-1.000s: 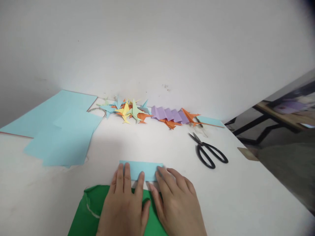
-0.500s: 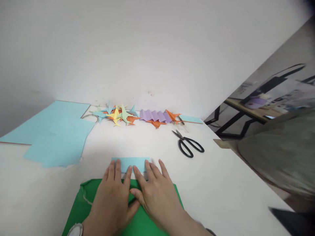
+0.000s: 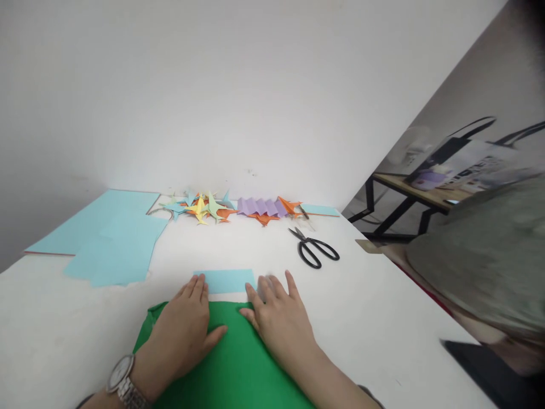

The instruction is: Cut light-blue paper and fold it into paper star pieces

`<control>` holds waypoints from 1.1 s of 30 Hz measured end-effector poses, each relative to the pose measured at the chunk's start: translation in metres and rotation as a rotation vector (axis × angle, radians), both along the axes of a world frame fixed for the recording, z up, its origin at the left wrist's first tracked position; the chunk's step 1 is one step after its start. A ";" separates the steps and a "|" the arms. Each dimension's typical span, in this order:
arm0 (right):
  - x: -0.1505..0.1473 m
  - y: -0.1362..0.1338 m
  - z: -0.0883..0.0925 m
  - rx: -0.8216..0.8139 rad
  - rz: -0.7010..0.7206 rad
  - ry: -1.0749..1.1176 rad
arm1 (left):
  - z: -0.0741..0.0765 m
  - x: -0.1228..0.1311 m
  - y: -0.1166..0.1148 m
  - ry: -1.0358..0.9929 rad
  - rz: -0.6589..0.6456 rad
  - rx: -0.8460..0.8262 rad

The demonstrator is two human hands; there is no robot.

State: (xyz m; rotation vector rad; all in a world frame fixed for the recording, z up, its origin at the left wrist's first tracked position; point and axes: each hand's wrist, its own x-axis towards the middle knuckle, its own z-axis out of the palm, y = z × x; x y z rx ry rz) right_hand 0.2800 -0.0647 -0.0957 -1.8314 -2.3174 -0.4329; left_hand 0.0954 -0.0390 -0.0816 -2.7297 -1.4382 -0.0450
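Note:
My left hand (image 3: 183, 332) lies flat, fingers stretched out, on a green sheet (image 3: 232, 369) at the near edge of the white table (image 3: 383, 318); its fingertips reach the left end of a folded light-blue paper strip (image 3: 225, 280). My right hand (image 3: 279, 318) also lies flat and open, its fingertips at the strip's right end, its palm over the green sheet. A metal watch (image 3: 121, 378) is on my left wrist. Neither hand grips anything.
Black scissors (image 3: 313, 251) lie to the right of the strip. Light-blue sheets (image 3: 110, 238) are spread at the left. Several coloured folded paper shapes (image 3: 204, 207) and a purple pleated piece (image 3: 261, 207) line the wall. A person in grey (image 3: 481, 261) sits at the right.
My hands have drawn apart along the blue strip, one toward each end. The view has pulled back and shifted, so my left wrist and watch show more.

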 end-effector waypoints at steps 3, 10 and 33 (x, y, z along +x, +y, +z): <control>-0.001 0.000 -0.001 -0.003 -0.008 0.004 | 0.005 -0.005 0.000 -0.004 0.029 0.010; -0.001 0.002 -0.006 0.016 -0.004 -0.015 | 0.009 -0.003 -0.006 0.121 0.048 0.067; -0.011 0.023 -0.013 0.240 0.254 0.114 | 0.000 0.000 0.019 0.000 -0.125 0.147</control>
